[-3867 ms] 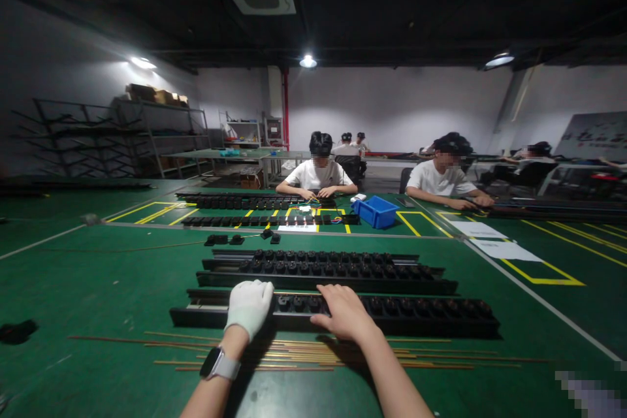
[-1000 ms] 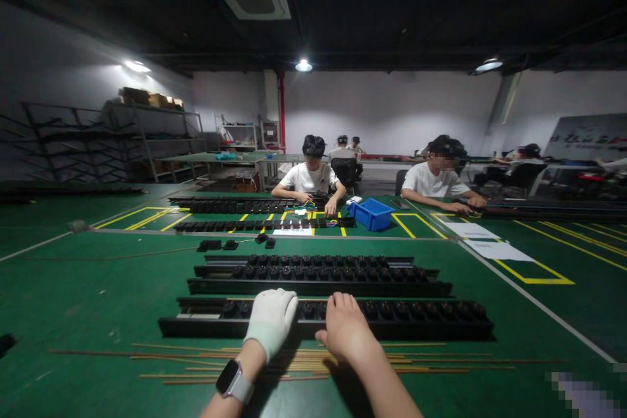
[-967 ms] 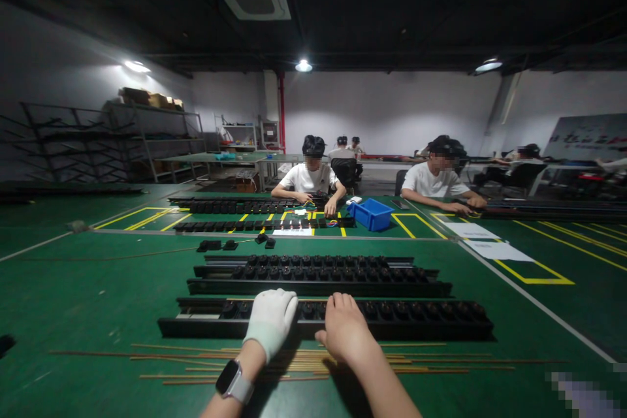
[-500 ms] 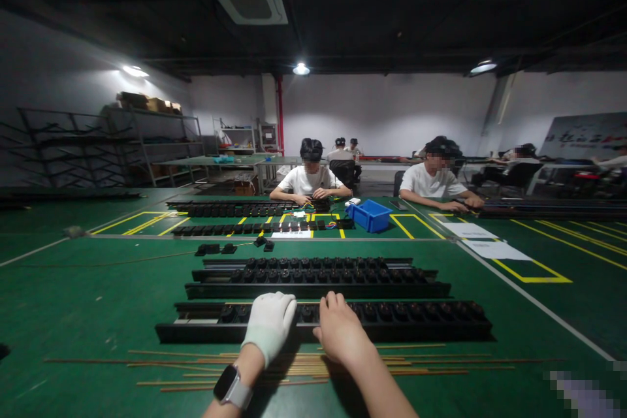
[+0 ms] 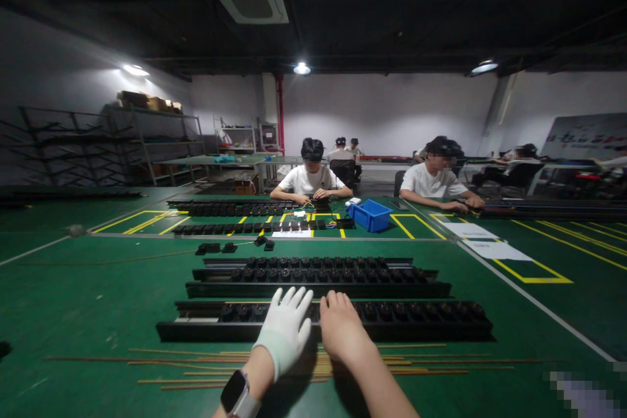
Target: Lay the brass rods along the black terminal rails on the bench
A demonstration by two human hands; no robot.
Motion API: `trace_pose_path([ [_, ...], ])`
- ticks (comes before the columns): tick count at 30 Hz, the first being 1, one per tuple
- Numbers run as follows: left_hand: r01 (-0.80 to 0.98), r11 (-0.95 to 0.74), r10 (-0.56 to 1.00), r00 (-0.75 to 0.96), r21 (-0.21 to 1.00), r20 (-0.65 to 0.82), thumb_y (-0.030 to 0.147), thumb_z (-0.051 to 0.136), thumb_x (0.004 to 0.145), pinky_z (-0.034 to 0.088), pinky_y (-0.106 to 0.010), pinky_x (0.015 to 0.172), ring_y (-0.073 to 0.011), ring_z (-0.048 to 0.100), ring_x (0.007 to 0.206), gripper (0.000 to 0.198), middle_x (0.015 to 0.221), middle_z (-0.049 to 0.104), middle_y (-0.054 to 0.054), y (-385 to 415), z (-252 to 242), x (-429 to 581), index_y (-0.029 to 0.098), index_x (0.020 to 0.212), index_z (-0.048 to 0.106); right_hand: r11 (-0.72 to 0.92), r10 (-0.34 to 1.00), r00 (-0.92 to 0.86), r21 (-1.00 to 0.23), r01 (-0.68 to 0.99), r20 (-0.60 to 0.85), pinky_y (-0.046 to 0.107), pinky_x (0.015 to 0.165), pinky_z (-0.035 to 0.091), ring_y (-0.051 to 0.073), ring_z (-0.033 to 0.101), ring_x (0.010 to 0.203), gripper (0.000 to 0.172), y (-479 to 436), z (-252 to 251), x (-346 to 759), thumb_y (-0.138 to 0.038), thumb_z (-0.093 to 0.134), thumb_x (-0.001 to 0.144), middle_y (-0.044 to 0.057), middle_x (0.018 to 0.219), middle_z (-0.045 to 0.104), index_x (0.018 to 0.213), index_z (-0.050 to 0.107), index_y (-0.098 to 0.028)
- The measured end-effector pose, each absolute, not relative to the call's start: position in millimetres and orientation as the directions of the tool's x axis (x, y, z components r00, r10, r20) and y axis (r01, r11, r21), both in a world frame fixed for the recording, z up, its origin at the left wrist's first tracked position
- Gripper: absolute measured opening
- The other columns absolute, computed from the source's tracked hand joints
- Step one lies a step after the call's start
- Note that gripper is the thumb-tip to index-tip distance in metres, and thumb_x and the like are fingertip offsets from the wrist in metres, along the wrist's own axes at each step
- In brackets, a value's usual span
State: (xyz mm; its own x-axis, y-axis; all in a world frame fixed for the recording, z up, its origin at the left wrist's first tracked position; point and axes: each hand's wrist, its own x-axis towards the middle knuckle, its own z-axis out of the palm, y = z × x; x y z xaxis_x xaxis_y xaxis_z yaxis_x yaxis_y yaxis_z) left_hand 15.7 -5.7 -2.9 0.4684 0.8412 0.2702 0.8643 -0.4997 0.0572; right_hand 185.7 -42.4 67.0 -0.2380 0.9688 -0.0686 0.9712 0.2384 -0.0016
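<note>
Crosswise on the green desk [image 5: 73, 320] lies a long, open-topped black rail [image 5: 426, 331], lined with round dark knobs [image 5: 415, 311]. Over it, the gloved left hand [image 5: 285, 332] holds its fingers wide; the right hand [image 5: 343, 328] bends across, fingers together, whether gripping I cannot tell.

We are looking into an assembly workshop. We are identifying it by the long green worktop [image 5: 73, 300], its yellow line markings [image 5: 519, 280], the black rails [image 5: 220, 332] carrying rows of black parts [image 5: 400, 311], and the blue bin [image 5: 371, 215]. White-shirted co-workers [image 5: 431, 181] are sitting beyond, metal shelving [image 5: 169, 142] is standing at left, and lamps [image 5: 302, 68] are burning overhead.
</note>
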Motion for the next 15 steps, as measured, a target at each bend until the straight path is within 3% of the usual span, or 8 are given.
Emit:
trace_pose_path([
  [7,0.867,-0.484,0.863,0.449,0.119,0.233,0.044,0.041,0.1,0.019,-0.058,0.129,-0.0306,0.04,0.152,0.061,0.164,0.046,-0.004,-5.8,-2.1,15.1,0.029,0.159,0.042,0.281,0.954,-0.29,-0.115,0.953,-0.076,0.044,0.125,0.029,0.036,0.043,0.146,0.076,-45.5,68.7,192.4,-0.01,0.051,0.085,0.024,0.16,0.044,0.159,0.038,-0.001],
  [15,0.887,-0.448,0.883,0.421,0.108,0.209,0.052,0.04,0.1,0.012,-0.067,0.128,-0.0367,0.036,0.153,0.062,0.165,0.044,-0.006,-6.0,4.3,9.9,0.029,0.158,0.045,0.28,0.956,-0.284,-0.058,0.958,-0.073,0.042,0.118,0.039,0.036,0.053,0.132,0.069,-46.9,70.0,187.8,-0.01,0.052,0.087,0.027,0.145,0.055,0.154,0.046,0.0],
])
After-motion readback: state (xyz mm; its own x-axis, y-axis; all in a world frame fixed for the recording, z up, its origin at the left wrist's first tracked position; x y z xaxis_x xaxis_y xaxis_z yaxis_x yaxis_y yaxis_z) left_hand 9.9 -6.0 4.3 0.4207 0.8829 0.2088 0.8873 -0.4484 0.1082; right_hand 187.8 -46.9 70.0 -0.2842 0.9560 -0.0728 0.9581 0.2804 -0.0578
